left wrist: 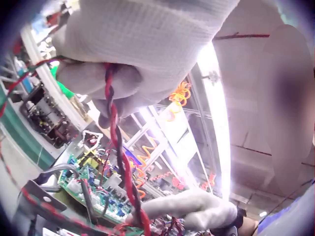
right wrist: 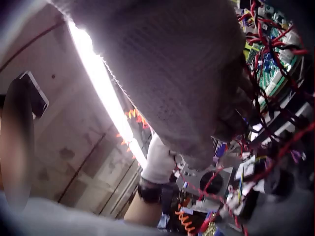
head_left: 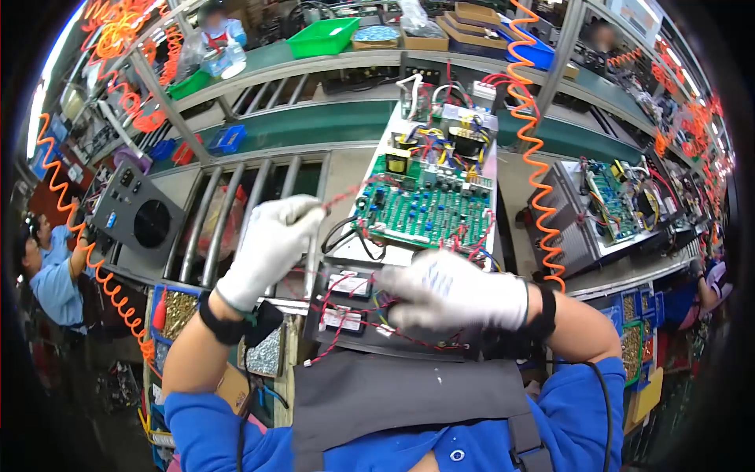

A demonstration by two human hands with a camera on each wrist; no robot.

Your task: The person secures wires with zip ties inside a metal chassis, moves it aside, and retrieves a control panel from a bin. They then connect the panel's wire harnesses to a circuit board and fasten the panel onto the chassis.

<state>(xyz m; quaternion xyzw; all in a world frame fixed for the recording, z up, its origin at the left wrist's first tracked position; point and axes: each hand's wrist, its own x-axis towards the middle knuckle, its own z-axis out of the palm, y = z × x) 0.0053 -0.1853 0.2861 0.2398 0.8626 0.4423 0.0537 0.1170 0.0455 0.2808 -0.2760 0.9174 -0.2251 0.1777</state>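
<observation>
Pinching twisted wire (left wrist: 117, 137) in fingers of left hand (head_left: 271, 248), up beside board (head_left: 417, 212); probably sorting wire. Can't tell grip of right hand (head_left: 464, 291), near board's near edge. Next, likely: draw wire clear, without snagging.

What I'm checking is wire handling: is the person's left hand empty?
No, the left hand has its gloved fingers curled round a twisted red-and-black wire pair.
</observation>
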